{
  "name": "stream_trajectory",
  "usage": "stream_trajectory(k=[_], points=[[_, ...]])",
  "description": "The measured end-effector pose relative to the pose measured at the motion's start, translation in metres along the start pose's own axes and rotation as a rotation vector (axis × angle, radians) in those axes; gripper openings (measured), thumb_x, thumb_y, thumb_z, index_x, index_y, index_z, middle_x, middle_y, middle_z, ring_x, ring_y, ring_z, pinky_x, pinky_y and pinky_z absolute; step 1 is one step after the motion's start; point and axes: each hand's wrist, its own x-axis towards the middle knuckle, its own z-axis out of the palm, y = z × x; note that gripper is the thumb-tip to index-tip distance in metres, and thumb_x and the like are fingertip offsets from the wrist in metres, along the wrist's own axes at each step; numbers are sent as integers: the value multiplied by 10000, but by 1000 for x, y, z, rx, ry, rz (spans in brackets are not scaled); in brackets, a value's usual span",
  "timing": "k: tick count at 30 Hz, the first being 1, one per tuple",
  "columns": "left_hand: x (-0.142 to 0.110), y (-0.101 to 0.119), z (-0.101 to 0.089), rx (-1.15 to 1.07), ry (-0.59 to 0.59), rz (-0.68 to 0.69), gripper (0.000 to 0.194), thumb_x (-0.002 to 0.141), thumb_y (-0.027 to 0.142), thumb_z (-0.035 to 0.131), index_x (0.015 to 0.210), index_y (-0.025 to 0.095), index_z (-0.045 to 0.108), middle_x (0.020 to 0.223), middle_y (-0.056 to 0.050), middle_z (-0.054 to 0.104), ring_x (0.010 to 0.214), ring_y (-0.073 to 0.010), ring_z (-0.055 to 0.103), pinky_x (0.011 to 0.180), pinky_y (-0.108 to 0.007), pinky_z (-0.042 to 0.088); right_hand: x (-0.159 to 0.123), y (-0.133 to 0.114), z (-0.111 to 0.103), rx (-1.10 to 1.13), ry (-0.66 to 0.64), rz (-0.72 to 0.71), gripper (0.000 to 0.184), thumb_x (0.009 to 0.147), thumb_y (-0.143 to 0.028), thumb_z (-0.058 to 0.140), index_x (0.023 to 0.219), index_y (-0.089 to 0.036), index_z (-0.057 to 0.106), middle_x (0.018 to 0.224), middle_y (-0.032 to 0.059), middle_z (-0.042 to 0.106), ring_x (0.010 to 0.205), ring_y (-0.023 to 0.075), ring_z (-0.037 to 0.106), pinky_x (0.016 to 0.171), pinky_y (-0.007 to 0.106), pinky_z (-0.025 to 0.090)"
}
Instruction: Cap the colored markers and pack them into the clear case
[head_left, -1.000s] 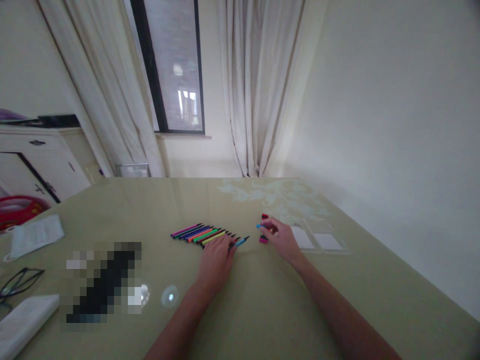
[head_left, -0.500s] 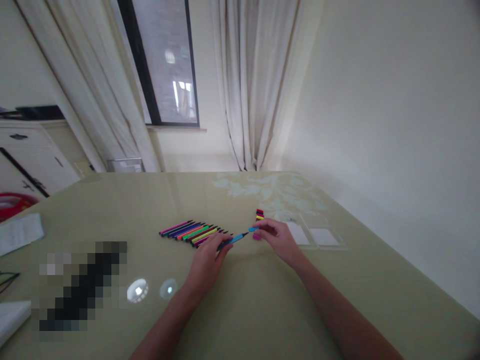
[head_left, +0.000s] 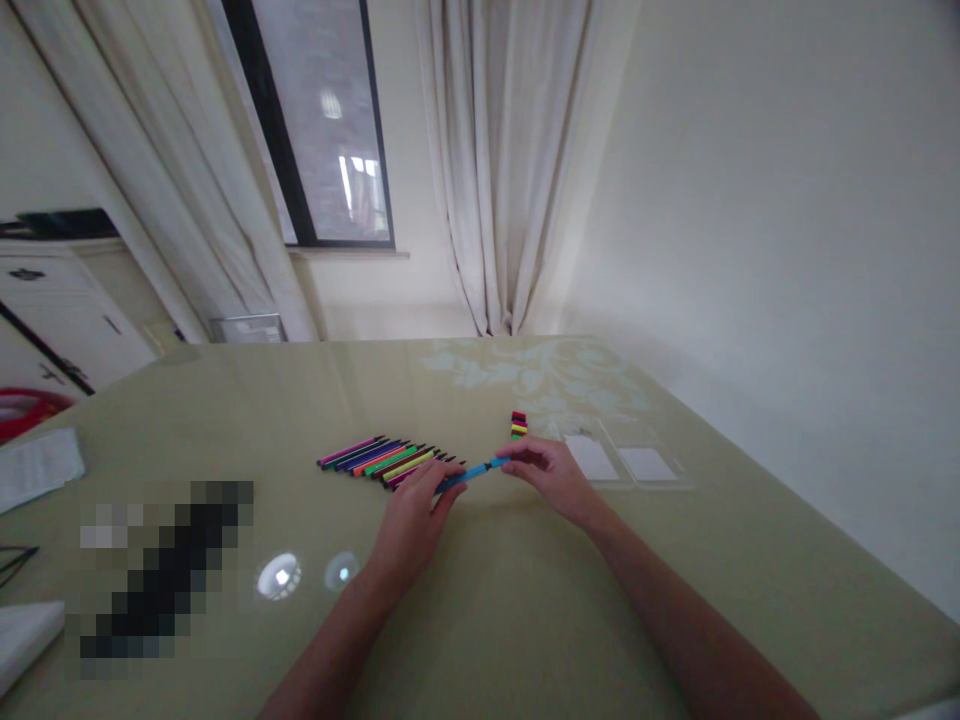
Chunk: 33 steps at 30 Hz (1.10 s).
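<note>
My left hand [head_left: 420, 500] is closed around the barrel of a blue marker pen [head_left: 471, 474], whose tip end points up to the right. My right hand [head_left: 551, 470] pinches a small blue cap [head_left: 499, 462], which meets the pen's black tip end; how far it is on, I cannot tell. Left of my left hand lies a slanting row of uncapped marker pens [head_left: 382, 460] in several colours, some partly hidden by that hand. Just behind my right fingers stands a short line of coloured caps [head_left: 519, 424], its near end hidden by the fingers.
A clear plastic case [head_left: 626, 484] with white inserts lies to the right of my right hand. White paper [head_left: 41, 466] and a blurred-out dark object [head_left: 165, 575] are on the left of the glossy table [head_left: 480, 620]. A wall rises along the table's right edge.
My right hand has brought the blue cap against the tip end of the blue marker pen, closing the small gap between them. The left hand keeps its grip. The view has shifted slightly.
</note>
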Motion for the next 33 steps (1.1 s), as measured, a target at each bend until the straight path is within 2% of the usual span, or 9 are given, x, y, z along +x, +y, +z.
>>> stream_trajectory(k=[7, 17, 20, 24, 26, 28, 30, 33], points=[[-1, 4, 3, -7, 30, 29, 160, 975, 304, 627, 1078, 258, 740, 1036, -39, 756, 976, -208, 705, 854, -325, 564, 0, 3, 0, -8, -8, 10, 278, 801, -465, 806, 956, -235, 821, 888, 46, 782, 824, 198, 691, 776, 325, 539], [-1, 2, 3, -23, 22, -13, 182, 966, 306, 609, 1039, 259, 769, 1011, -46, 766, 954, -217, 712, 851, -345, 576, -3, 3, 4, 6, -31, 29, 262, 783, -473, 819, 908, -243, 827, 807, 30, 760, 753, 191, 663, 703, 310, 514], [0, 1, 3, -17, -12, -30, 181, 955, 303, 613, 1050, 258, 760, 1005, -46, 765, 946, -220, 712, 847, -348, 570, -3, 5, 3, -16, -60, 40, 284, 785, -483, 815, 920, -234, 824, 809, 32, 762, 746, 189, 664, 696, 307, 516], [1, 2, 2, 9, -124, -48, 145, 925, 267, 630, 1019, 245, 739, 992, -39, 755, 924, -218, 697, 847, -347, 543, -1, 8, -3, -122, -116, 41, 282, 805, -474, 800, 927, -220, 813, 832, 43, 772, 772, 204, 685, 725, 322, 530], [1, 6, 3, 43, -188, -36, 116, 895, 242, 647, 975, 238, 731, 961, -39, 743, 927, -224, 679, 859, -353, 520, 2, 9, -7, -184, -53, 30, 287, 835, -464, 768, 977, -216, 799, 917, 54, 787, 839, 215, 703, 786, 337, 539], [-1, 12, 4, 85, -263, -5, 92, 858, 214, 663, 924, 233, 724, 942, -42, 731, 933, -231, 659, 863, -355, 492, 9, 12, -12, -295, 101, 38, 297, 894, -453, 694, 1038, -207, 778, 997, 64, 786, 871, 212, 706, 808, 335, 537], [-4, 17, 5, 109, -338, 23, 86, 824, 198, 673, 893, 228, 714, 930, -43, 720, 926, -231, 642, 842, -344, 469, 21, 16, -18, -501, 239, 87, 307, 973, -417, 579, 1076, -193, 762, 1041, 75, 776, 877, 199, 698, 798, 312, 529], [-7, 24, 5, 82, -429, 29, 110, 790, 196, 671, 895, 220, 696, 885, -29, 705, 882, -214, 625, 779, -308, 442, 46, 21, -26, -820, 251, 153, 298, 1012, -298, 498, 1088, -180, 761, 1108, 96, 756, 997, 197, 673, 897, 292, 481]])
